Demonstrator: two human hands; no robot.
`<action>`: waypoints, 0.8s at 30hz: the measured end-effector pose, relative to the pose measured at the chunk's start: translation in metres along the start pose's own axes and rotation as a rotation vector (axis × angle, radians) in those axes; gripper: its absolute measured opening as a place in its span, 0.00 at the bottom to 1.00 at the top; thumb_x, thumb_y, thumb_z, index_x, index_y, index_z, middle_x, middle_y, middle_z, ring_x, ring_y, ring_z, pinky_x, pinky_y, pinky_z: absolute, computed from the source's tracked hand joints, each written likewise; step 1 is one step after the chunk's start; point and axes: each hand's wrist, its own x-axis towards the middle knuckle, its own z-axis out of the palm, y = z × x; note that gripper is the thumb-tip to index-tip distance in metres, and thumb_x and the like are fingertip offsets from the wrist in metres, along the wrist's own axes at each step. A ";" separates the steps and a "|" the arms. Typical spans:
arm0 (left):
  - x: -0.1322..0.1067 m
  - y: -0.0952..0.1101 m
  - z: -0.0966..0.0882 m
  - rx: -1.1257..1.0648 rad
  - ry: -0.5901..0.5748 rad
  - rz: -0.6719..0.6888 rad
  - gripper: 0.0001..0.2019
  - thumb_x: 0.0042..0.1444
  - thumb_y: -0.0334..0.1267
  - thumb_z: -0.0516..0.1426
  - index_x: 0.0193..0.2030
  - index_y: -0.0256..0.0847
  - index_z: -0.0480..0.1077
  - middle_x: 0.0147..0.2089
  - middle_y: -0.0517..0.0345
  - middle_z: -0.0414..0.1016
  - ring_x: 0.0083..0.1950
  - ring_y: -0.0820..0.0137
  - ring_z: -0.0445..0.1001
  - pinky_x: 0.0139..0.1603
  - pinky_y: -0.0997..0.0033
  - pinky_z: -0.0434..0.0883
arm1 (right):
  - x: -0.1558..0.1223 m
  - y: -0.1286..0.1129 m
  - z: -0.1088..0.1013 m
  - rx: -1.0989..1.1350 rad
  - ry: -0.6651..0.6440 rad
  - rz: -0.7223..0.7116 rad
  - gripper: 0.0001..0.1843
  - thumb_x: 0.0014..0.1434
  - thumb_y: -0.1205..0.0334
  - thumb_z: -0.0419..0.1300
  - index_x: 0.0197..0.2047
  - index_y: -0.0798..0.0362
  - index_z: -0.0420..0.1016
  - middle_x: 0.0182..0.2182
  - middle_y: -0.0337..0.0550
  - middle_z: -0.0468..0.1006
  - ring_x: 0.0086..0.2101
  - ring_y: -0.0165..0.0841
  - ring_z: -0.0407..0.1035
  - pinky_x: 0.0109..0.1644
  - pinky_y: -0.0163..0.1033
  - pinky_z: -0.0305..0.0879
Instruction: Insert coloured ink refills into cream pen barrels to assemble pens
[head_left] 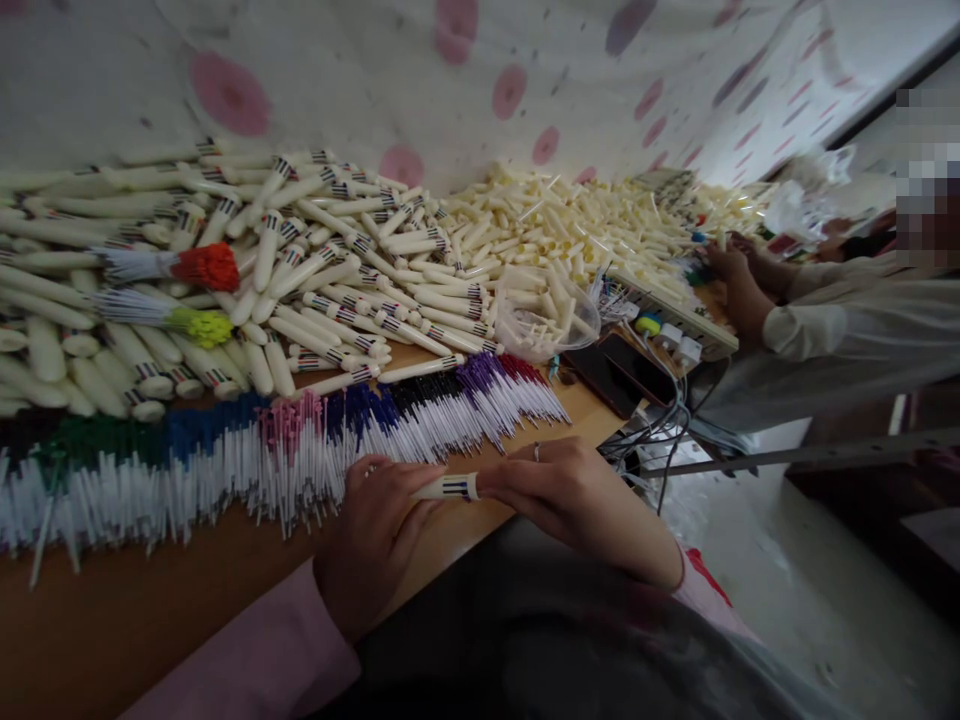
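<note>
Both of my hands meet at the front edge of a wooden table (187,590). They grip one cream pen barrel (448,487) with coloured bands, held level between them. My left hand (375,535) is closed round its left end. Pinching its right end is my right hand (559,490), which wears a ring. Just beyond my fingers lies a long row of thin pen refills (300,445), sorted by colour: green, blue, pink, black, purple, red.
A big heap of assembled cream pens (315,260) fills the table's left and middle, with bundled refills (202,267) tipped red and yellow. Loose cream parts (570,225) lie beyond. A clear bowl (544,320), a phone (626,370) and cables sit right. Another person's hands (731,265) work far right.
</note>
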 end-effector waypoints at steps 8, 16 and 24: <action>0.005 0.003 -0.004 -0.050 -0.131 0.026 0.11 0.70 0.34 0.47 0.55 0.44 0.66 0.45 0.57 0.80 0.45 0.65 0.77 0.53 0.56 0.69 | 0.004 0.004 -0.008 0.062 -0.103 0.022 0.11 0.70 0.62 0.56 0.42 0.56 0.80 0.27 0.42 0.81 0.25 0.29 0.73 0.30 0.33 0.59; 0.000 0.008 -0.008 -0.105 -0.203 0.055 0.15 0.71 0.41 0.43 0.45 0.42 0.69 0.33 0.57 0.77 0.34 0.66 0.76 0.33 0.67 0.71 | 0.004 0.013 -0.013 0.361 -0.106 -0.032 0.07 0.67 0.66 0.59 0.42 0.57 0.80 0.30 0.44 0.83 0.29 0.28 0.76 0.34 0.30 0.65; 0.006 0.011 -0.011 -0.170 -0.178 0.089 0.10 0.70 0.37 0.44 0.46 0.45 0.66 0.34 0.59 0.77 0.33 0.67 0.76 0.32 0.69 0.71 | 0.006 0.023 -0.003 0.541 -0.113 -0.022 0.10 0.66 0.62 0.61 0.39 0.60 0.80 0.27 0.44 0.82 0.25 0.25 0.74 0.29 0.29 0.65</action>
